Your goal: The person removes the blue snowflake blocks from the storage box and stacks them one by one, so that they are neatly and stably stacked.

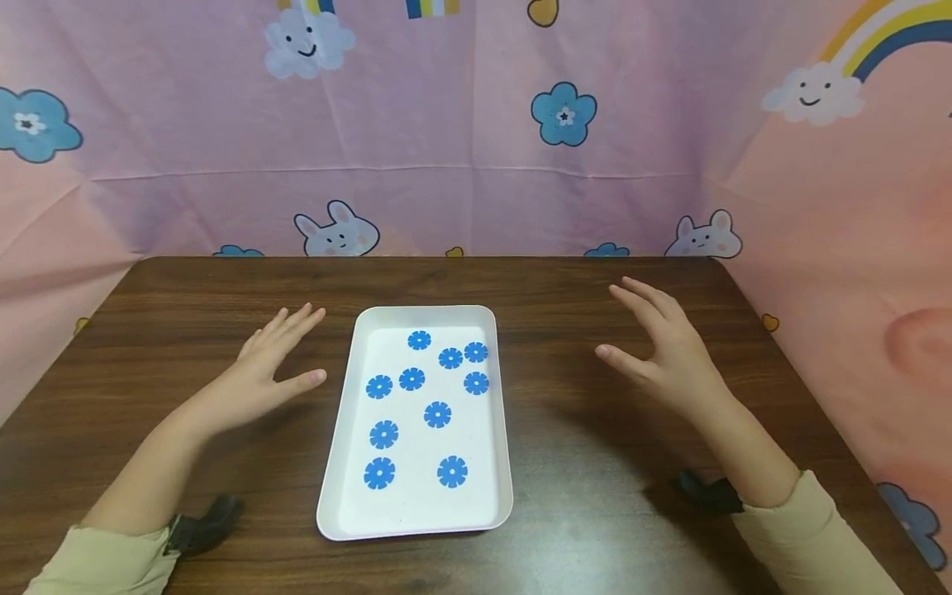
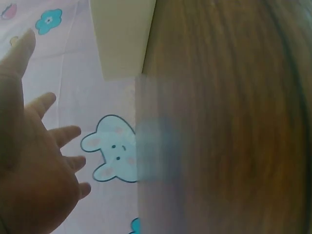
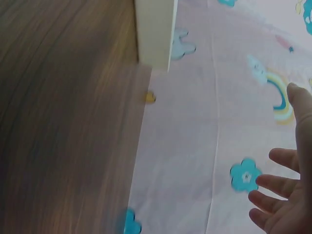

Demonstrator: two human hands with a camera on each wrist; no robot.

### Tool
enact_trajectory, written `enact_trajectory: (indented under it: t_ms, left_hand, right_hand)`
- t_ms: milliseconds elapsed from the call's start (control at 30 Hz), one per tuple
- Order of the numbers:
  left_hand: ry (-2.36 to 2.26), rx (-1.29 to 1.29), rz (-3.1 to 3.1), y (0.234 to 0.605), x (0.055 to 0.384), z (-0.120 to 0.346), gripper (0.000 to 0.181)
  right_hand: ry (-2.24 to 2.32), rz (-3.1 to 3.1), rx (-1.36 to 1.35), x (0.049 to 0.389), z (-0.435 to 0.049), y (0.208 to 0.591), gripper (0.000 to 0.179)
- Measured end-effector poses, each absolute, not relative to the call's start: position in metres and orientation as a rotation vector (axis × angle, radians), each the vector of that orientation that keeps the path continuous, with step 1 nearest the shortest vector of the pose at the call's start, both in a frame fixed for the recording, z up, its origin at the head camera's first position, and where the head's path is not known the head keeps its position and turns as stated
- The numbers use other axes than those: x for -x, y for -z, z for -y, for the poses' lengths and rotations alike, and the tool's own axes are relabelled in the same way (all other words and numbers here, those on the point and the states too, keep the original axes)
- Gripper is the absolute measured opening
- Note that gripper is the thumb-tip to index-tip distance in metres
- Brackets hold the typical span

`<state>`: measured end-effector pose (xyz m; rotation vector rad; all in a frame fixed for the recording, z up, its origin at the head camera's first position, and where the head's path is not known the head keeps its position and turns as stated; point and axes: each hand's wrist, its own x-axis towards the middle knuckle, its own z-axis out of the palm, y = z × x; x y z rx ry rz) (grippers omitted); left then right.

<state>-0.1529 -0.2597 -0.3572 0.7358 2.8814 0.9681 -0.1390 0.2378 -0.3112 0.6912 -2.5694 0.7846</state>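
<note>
A white rectangular tray (image 1: 416,516) lies on the wooden table between both hands. Several blue notched plastic discs (image 1: 437,415), shaped like snowflakes with a small centre hole, lie spread over its floor. To the tray's left is the left hand (image 1: 260,372), fingers stretched and thumb spread toward the tray's side, holding nothing. The right hand (image 1: 669,355) is held farther off on the tray's right, its fingers extended and thumb apart, also with nothing in it. Each wrist view shows its hand with spread fingers beside the tray's outer wall (image 2: 124,39).
The dark wooden table (image 1: 565,463) has its far edge against a pink and purple cloth (image 1: 461,116) printed with clouds, rabbits and flowers. The same cloth hangs along both sides. A dark strap mount (image 1: 204,526) sits at the left wrist, another (image 1: 706,493) at the right.
</note>
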Motion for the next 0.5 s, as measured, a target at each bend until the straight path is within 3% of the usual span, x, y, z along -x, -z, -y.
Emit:
enact_trajectory:
  t_ms: [500]
  left_hand:
    - [-1.153, -0.634, -2.591, 0.374, 0.164, 0.249, 0.082]
  right_hand:
    - [-0.936, 2.541, -1.005, 0.132, -0.162, 0.311, 0.067]
